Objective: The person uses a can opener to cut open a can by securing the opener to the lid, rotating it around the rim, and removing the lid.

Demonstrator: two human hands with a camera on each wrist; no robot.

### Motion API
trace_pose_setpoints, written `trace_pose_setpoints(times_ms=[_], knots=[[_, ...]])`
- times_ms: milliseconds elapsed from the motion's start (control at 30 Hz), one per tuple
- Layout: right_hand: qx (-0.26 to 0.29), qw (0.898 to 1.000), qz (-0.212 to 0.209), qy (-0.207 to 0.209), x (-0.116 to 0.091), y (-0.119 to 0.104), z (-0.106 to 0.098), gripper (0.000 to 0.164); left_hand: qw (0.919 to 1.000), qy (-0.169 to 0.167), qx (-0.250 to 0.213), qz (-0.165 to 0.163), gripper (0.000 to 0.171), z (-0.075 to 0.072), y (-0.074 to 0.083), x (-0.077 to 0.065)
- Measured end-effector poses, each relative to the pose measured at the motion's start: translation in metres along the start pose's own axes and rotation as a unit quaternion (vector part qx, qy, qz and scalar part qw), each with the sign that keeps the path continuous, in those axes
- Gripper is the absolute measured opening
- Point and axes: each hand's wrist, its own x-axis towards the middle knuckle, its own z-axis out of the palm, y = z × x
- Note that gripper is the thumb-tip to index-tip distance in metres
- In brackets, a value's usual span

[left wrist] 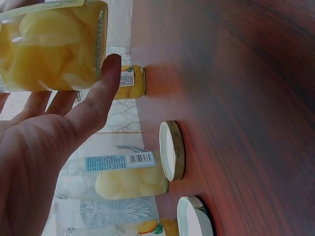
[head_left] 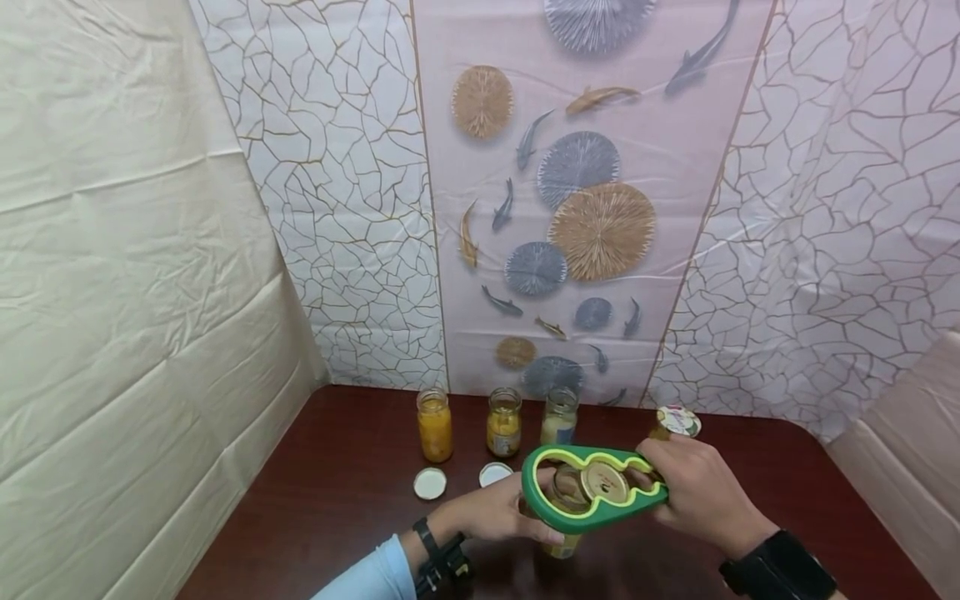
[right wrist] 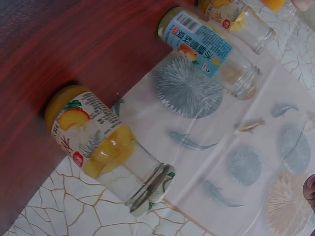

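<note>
Nearest, at the lower centre of the head view, a green jar opener (head_left: 592, 520) is held by the curled fingers of the right hand (head_left: 701, 492) at its narrow end. The held jar (left wrist: 54, 46), at the upper left of the left wrist view, is gripped upright, clear of the table (head_left: 337, 467), by the thumb and curled fingers of the left hand (head_left: 498, 508). A gold lid (head_left: 604, 482) is framed by the opener's middle gap; whether it is loose or seated on the jar cannot be told.

Step in hand, judged: lid removal. A further twist is called for if the lid is seated; if loose, it needs lifting clear, with the jar kept level against spillage. A capped jar (right wrist: 93, 132), lower left of the right wrist view, is judged to be awaiting the same treatment.

Materials: the opener is smooth, plastic-looking, with a lime scalloped inner edge. Rounded, slick-looking yellow pieces are seen through the held jar's clear glass. Three lidless jars (head_left: 435, 427) are stood along the table's far edge. Two round lids (head_left: 430, 483) are laid nearer, white insides upward. The table is dark red-brown, streaked with grain.
</note>
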Motion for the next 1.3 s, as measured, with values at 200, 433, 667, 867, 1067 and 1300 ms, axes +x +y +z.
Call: trace_pose_setpoints(times_ms=[200, 433, 667, 867, 1067, 1300], knots=[[-0.008, 1.000, 0.012, -0.002, -0.009, 0.000, 0.000, 0.036, 0.9982, 0.031, 0.051, 0.007, 0.057, 0.002, -0.007, 0.009], [-0.006, 1.000, 0.007, 0.010, -0.013, -0.001, -0.002, 0.037, 0.9798, 0.141, 0.142, -0.005, 0.041, 0.006, -0.019, 0.033], [0.001, 1.000, 0.010, 0.005, -0.015, 0.001, -0.003, 0.036, 0.9685, 0.200, 0.149, -0.006, 0.030, 0.018, -0.026, 0.074], [-0.004, 1.000, 0.015, -0.006, -0.019, 0.001, -0.002, 0.031, 0.9448, 0.256, 0.200, -0.042, 0.031, 0.022, -0.037, 0.093], [-0.019, 1.000, 0.012, 0.003, -0.021, 0.001, 0.001, 0.029, 0.9250, 0.296, 0.215, -0.102, 0.034, 0.012, -0.060, 0.113], [-0.023, 0.999, 0.023, -0.010, -0.021, -0.002, 0.002, 0.035, 0.8987, 0.352, 0.231, -0.123, 0.057, 0.004, -0.082, 0.135]])
